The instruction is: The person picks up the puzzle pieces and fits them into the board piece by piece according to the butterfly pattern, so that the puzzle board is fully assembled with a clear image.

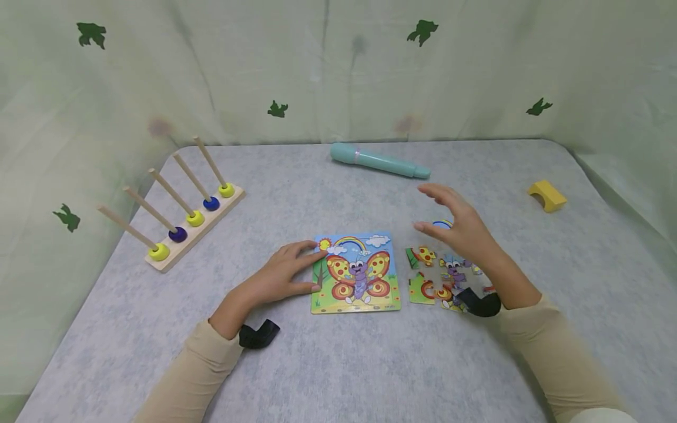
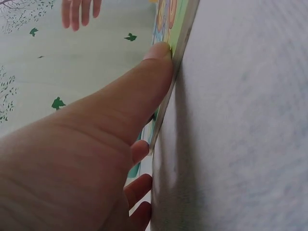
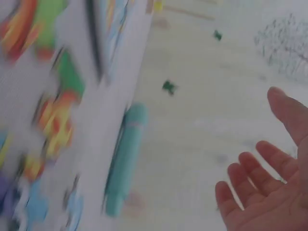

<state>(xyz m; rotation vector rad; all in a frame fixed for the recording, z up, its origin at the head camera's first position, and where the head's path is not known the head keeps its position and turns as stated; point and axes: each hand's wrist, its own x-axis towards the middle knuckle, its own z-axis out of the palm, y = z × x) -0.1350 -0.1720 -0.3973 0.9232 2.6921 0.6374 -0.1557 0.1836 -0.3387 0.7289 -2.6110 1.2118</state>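
Note:
A square butterfly puzzle board [image 1: 362, 276] lies flat on the table, its picture showing a butterfly, a rainbow and a sun. My left hand [image 1: 280, 275] rests at its left edge, thumb and fingertips touching the picture's margin. In the left wrist view the thumb [image 2: 156, 62] presses on the board's edge. To the right of the board lie several loose puzzle pieces [image 1: 421, 289] with parts of a butterfly picture. My right hand [image 1: 462, 229] hovers over them, thumb and fingers spread apart with nothing between them. Its forearm and wrist hide some of the pieces.
A wooden peg stand [image 1: 195, 235] with yellow and dark blue beads stands at the left. A teal marker-shaped object [image 1: 381, 162] lies at the back. At the far right sits a yellow arch block [image 1: 548, 195]. A pale curtain [image 1: 317, 70] hangs behind the table.

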